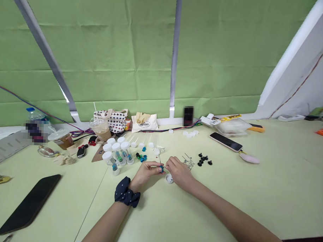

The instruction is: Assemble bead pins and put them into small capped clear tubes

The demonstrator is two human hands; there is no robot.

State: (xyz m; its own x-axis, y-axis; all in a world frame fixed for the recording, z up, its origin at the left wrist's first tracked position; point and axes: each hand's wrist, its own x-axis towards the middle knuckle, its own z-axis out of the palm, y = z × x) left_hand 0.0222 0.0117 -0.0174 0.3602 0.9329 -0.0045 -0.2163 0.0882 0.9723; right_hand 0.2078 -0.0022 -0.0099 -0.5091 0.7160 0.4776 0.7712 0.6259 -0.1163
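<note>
My left hand [146, 172], with a dark dotted scrunchie on its wrist, pinches a small shiny blue piece [161, 168]. A thin metal pin [160, 159] stands up from it. My right hand [179, 174] is closed just to the right, its fingertips pressed together beside the blue piece. What they grip is too small to make out. Under the fingers lies a white round cap [169, 178] with tiny bits in it. Bent metal wires [188, 161] lie behind my right hand, and several black knob-like pieces [204, 158] sit to its right. Loose blue and green pieces [142, 158] lie beyond my left hand.
Clear tubes with white caps [125, 153] stand left of my hands. Behind them are an iced drink cup [101, 131] and a cream pouch [144, 123]. A phone [226, 142] and plastic box [234, 127] lie right; a dark slab [30, 204] lies left.
</note>
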